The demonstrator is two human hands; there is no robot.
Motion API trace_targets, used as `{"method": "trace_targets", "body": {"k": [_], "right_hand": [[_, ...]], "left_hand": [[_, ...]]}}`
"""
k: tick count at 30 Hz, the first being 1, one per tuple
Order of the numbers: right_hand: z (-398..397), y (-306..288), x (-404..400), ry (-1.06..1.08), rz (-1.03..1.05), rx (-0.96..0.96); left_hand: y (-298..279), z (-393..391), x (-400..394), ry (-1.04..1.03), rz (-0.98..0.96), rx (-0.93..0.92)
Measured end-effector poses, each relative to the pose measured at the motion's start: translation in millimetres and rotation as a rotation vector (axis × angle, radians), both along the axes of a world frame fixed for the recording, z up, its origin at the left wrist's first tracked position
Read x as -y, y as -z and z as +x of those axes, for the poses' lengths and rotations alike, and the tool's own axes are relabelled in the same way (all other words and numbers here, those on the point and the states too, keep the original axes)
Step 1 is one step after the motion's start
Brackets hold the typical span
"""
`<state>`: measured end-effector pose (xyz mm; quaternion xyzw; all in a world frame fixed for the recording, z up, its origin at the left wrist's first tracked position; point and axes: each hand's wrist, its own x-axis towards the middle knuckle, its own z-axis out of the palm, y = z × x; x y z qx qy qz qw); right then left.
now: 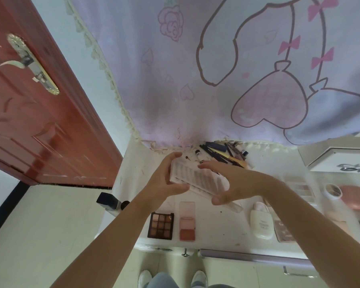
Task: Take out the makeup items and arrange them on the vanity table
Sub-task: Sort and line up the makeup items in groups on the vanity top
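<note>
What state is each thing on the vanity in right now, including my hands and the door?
Left hand: grips the tray's left end.
Right hand: grips the tray's right end.
Tray: white, ridged, held tilted above the table.
Dark palette: open, flat near the front edge.
Blush palette: open, flat beside the dark palette.
Cream bottle: lying down.
Pencils: heaped at the back.
Door: ajar.

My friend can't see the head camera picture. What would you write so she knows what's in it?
Two hands, left hand and right hand, hold a pale pink tray-like palette above a white vanity table. On the table lie a dark eyeshadow palette, a pink blush palette, a white bottle and a pile of pencils.
</note>
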<state>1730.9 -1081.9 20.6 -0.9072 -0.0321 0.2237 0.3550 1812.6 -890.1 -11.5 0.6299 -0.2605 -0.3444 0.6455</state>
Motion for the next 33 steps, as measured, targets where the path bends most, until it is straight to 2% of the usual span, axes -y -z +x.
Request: {"method": "trace_targets", "body": {"k": [6,12,15,20,22,25,29,33], "right_hand": [[0.5,7.4,-4.5,-0.013,0.006,-0.059],[-1.9,22.5,-5.5,0.003,0.199,-0.127],[-4.6,37.1,2.2,0.074,0.368,-0.204],[-18.6,58.8,28.2,0.379,0.547,-0.314],[-23.0,65.8,36.3,0.412,0.438,-0.31],[-23.5,78.9,50.3,0.495,0.131,-0.21],[-17.8,90.0,56.4,0.488,-0.187,-0.04],[-8.7,105.4,49.4,0.358,-0.322,-0.008]], "left_hand": [[4.6,-5.7,-1.0,0.039,0.038,-0.026],[18.8,-10.6,-8.4,0.036,0.067,-0.084],[28.5,-11.5,-12.4,0.036,0.033,-0.243],[55.7,-25.3,-15.1,-0.072,0.085,-0.531],[70.5,-37.2,-15.7,-0.106,0.113,-0.606],[92.1,-54.5,-17.0,-0.055,0.15,-0.627],[109.7,-80.1,-9.1,0.115,0.337,-0.387],[122.7,-101.4,10.2,0.08,0.506,-0.344]]}}
